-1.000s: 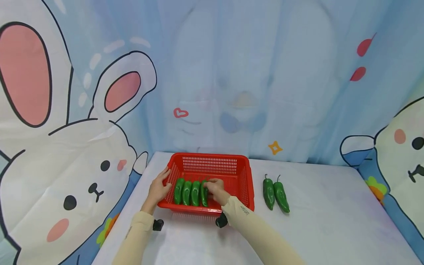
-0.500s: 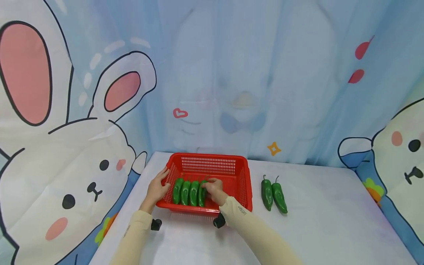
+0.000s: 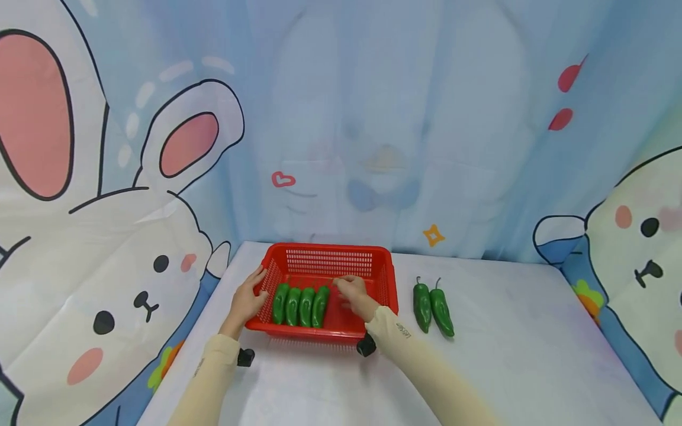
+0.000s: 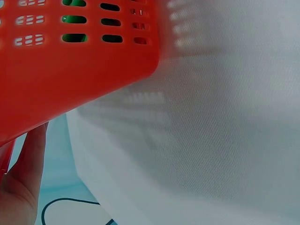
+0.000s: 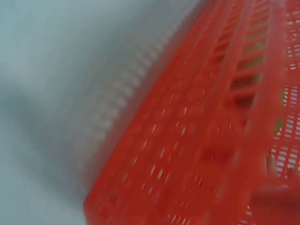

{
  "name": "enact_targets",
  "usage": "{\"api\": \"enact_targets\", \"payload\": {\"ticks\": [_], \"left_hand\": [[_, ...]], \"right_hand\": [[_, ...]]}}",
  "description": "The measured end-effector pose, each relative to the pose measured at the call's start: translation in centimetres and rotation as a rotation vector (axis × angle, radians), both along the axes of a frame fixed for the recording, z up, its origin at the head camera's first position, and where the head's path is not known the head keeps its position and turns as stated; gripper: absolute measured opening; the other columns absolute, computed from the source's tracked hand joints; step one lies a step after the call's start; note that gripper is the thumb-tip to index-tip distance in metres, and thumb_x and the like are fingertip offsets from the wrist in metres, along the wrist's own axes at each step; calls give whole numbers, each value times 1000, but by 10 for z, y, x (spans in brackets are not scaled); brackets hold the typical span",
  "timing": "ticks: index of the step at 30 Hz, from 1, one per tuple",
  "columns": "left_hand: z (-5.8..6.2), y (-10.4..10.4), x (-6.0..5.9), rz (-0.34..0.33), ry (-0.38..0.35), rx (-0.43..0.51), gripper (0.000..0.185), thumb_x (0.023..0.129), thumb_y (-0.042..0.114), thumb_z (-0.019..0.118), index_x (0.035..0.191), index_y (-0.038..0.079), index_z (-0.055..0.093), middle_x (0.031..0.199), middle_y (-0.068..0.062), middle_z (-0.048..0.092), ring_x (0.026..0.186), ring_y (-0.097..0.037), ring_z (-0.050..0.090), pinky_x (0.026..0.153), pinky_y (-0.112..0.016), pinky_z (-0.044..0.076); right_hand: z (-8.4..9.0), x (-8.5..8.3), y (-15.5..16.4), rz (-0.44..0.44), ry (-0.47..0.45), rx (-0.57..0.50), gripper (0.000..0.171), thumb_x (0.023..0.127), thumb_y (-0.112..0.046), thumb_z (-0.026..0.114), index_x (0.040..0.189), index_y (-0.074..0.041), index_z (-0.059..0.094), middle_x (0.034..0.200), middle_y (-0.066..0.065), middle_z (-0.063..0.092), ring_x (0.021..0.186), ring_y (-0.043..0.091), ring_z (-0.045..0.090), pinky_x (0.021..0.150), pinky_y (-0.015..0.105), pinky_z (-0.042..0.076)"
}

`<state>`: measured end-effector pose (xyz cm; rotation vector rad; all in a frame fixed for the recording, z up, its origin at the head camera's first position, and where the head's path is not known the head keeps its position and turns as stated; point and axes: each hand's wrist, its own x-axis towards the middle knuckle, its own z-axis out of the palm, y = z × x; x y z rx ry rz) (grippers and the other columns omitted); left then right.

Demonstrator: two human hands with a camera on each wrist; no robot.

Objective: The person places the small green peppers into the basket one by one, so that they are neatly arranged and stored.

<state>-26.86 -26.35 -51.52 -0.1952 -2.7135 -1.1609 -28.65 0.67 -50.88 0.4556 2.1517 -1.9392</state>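
Red plastic basket (image 3: 373,267) on the white surface (image 3: 506,355), four green peppers (image 3: 299,306) in a row along its left half. Left hand (image 3: 246,300) against the basket's left rim, fingers relaxed on it. Right hand (image 3: 356,294) above the basket's middle, fingers loose, holding nothing. Two more green peppers (image 3: 433,304) right of the basket.
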Motion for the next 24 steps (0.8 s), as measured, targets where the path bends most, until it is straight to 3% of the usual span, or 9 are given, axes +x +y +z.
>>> {"api": "enact_targets", "payload": {"ticks": [9,18,24], "left_hand": [[2,1,5,-3,-16,-10,62,87,-2,54,148,1,42,158,-11,33,142,-37,32,81,-39,40],[4,-3,8,-9,-30,-21,62,88,-2,53,148,0,41,159,-12,32,141,-37,34,79,-39,40],[1,-1,6,-25,-19,-33,62,88,-2,54,148,0,41,158,-12,32,142,-37,33,85,-42,41]], "right_hand": [[18,3,32,165,-2,-8,46,96,-22,58,136,1,51,126,23,61,111,38,63,88,49,53],[42,5,57,207,30,-25,51,100,-23,54,144,1,44,135,26,56,119,41,59,88,48,53],[53,2,92,224,55,-28,52,101,-23,52,146,0,41,137,25,54,117,39,61,87,46,53]]}}
